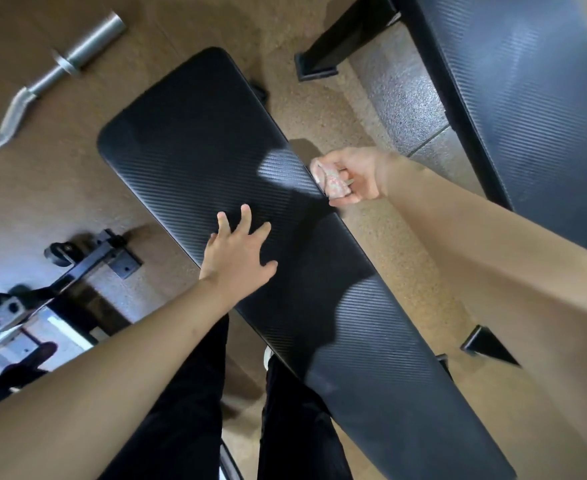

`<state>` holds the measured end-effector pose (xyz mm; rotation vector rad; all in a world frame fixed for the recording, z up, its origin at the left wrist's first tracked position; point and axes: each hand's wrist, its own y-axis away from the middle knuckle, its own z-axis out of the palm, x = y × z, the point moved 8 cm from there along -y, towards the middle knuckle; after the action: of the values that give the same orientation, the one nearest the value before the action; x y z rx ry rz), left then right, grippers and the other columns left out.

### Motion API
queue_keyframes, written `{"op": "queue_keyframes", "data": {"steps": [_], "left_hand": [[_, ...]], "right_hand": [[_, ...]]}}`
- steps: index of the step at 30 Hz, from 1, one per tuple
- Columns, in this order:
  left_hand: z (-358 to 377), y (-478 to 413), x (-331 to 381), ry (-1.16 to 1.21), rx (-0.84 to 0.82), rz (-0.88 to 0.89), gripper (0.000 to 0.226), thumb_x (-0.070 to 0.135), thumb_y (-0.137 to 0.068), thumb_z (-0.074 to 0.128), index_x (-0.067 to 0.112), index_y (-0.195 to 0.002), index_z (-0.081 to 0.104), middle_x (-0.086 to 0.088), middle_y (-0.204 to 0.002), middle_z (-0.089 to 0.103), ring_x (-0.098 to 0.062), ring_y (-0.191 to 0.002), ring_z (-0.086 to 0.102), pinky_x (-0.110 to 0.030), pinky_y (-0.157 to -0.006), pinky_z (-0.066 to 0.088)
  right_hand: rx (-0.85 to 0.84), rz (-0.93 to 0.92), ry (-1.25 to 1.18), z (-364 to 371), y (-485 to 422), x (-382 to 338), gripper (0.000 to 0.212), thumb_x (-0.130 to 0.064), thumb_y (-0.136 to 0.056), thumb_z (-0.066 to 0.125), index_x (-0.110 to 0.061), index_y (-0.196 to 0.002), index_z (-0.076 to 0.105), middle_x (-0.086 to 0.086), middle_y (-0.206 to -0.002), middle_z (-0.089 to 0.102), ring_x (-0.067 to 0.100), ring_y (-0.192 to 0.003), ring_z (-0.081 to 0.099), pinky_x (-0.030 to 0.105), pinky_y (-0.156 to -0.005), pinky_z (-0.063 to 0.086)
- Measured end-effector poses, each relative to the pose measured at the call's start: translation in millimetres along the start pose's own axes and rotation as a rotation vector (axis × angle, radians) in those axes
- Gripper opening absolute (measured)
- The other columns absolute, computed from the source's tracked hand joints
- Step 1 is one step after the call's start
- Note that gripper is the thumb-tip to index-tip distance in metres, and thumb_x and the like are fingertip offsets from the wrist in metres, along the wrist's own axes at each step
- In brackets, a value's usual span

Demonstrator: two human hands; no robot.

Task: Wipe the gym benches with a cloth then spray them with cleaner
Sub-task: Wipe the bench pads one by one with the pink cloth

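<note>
A long black padded gym bench (188, 140) with a carbon-weave surface runs diagonally from upper left to lower right. My left hand (238, 252) lies flat on its left edge, fingers spread, holding nothing. My right hand (354, 174) is at the bench's right edge, closed around a crumpled pale pink cloth (331, 180) that touches the side of the pad. A second black bench (527, 98) stands at the upper right. No spray bottle is in view.
A silver curl bar (53, 74) lies on the brown floor at upper left. A black metal frame with wheels (87, 258) sits at the left. A bench foot (316, 65) is at top centre. My legs in black trousers (188, 410) stand beside the bench.
</note>
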<state>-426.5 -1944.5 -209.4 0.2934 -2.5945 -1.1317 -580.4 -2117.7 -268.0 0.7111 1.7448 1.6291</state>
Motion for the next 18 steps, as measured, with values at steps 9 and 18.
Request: {"op": "queue_keyframes", "data": {"steps": [9,18], "left_hand": [[-99.6,-47.7,-89.5,-0.062,0.278,-0.11,0.098,0.073,-0.079,0.062,0.033,-0.158,0.022,-0.009,-0.167,0.01,-0.043,-0.151,0.015,-0.064,-0.114,0.028],[-93.1,-65.2,-121.5,-0.034,0.168,-0.093,0.112,0.073,-0.079,0.065,0.038,-0.159,-0.005,-0.01,-0.168,-0.019,-0.052,-0.152,-0.006,-0.07,-0.117,0.024]], "right_hand": [[-0.034,-0.055,0.024,33.2,1.8,-104.5,0.015,-0.023,-0.09,0.062,-0.017,-0.104,0.065,-0.001,-0.057,0.053,0.021,-0.078,0.059,0.041,-0.077,0.061],[0.018,-0.136,0.054,60.9,3.8,-186.7,0.01,-0.026,-0.09,0.064,-0.021,-0.087,0.071,0.001,-0.081,0.063,0.02,-0.087,0.066,0.039,-0.076,0.061]]}}
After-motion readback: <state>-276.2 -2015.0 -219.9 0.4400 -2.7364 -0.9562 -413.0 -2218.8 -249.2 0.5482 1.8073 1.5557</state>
